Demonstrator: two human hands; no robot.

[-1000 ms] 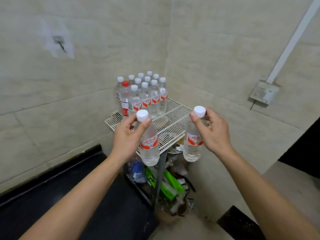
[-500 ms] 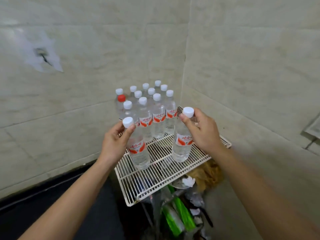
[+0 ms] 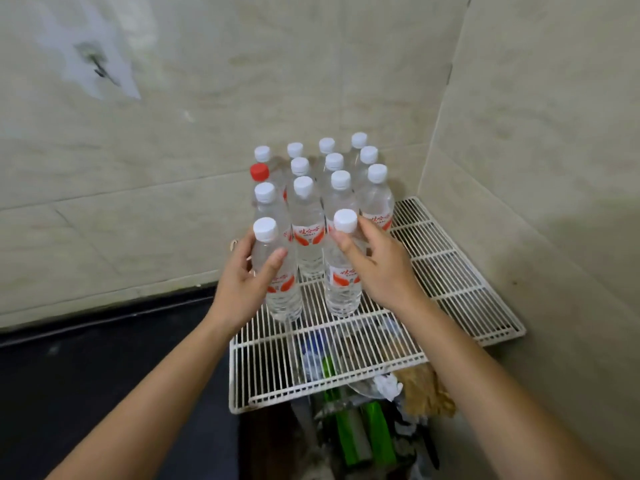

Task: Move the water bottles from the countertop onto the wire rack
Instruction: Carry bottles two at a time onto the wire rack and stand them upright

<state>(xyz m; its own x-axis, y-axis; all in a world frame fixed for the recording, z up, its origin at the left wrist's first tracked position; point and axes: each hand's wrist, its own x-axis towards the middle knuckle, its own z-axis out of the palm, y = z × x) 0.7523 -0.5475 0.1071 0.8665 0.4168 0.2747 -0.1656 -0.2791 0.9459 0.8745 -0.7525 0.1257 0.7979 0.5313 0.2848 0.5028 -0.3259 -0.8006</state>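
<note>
Both my hands are wrapped around bottles. My left hand [image 3: 242, 285] grips the left bottle [image 3: 277, 271] by its body, thumb across the front, its base down at the wire rack [image 3: 450, 271]. Just right of it, my right hand [image 3: 377, 268] closes on the right bottle [image 3: 343, 271] below the cap, also upright on the wires. Behind both grips stands the cluster of bottles [image 3: 322, 188], one red-capped [image 3: 259, 172], against the tiled wall [image 3: 242, 81].

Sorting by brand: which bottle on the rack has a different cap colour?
The clear plastic bottle with the red cap, at the group's left edge; every other cap is white.
</note>
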